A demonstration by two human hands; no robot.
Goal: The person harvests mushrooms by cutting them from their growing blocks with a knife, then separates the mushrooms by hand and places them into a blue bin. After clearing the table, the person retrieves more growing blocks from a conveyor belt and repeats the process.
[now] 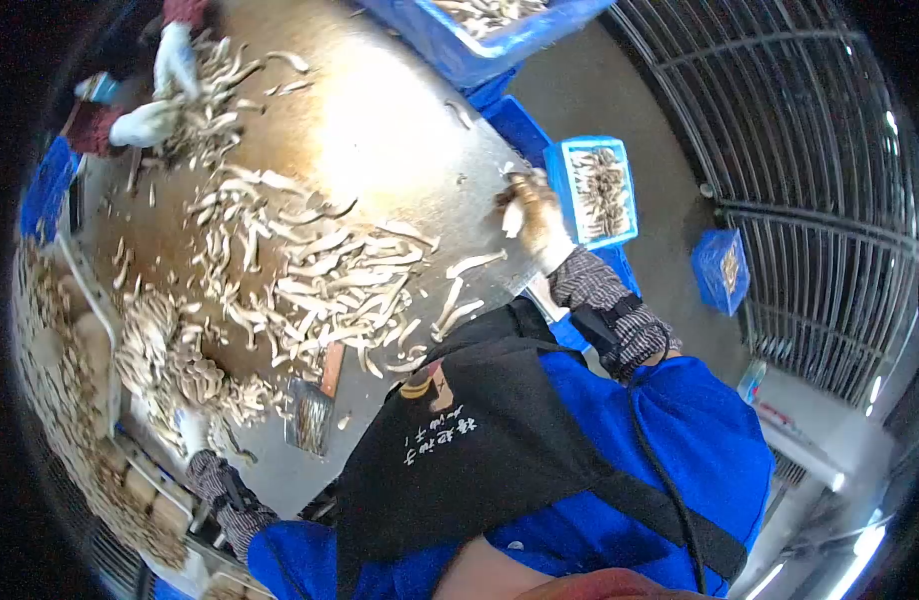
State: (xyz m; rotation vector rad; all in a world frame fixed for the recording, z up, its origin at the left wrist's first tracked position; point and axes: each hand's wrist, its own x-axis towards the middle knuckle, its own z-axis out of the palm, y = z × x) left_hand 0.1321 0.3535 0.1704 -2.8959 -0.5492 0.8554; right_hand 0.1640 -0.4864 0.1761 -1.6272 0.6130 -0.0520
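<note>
My right hand, gloved, is closed around a small bunch of mushrooms over the right edge of the metal table, near a blue basket. Motion blurs it slightly. At lower left my left hand, in a white glove, is against a heap of clustered mushrooms; its fingers are mostly hidden among them. Between my hands, loose long-stemmed mushrooms lie spread over the table. A cleaver with a wooden handle rests flat near my left hand.
Opposite, a co-worker's gloved hands touch another mushroom pile. A blue basket holds mushrooms in rows. A blue-lined crate stands at the far edge, and a blue bag-lined box is on the floor. Mushrooms fill the left side.
</note>
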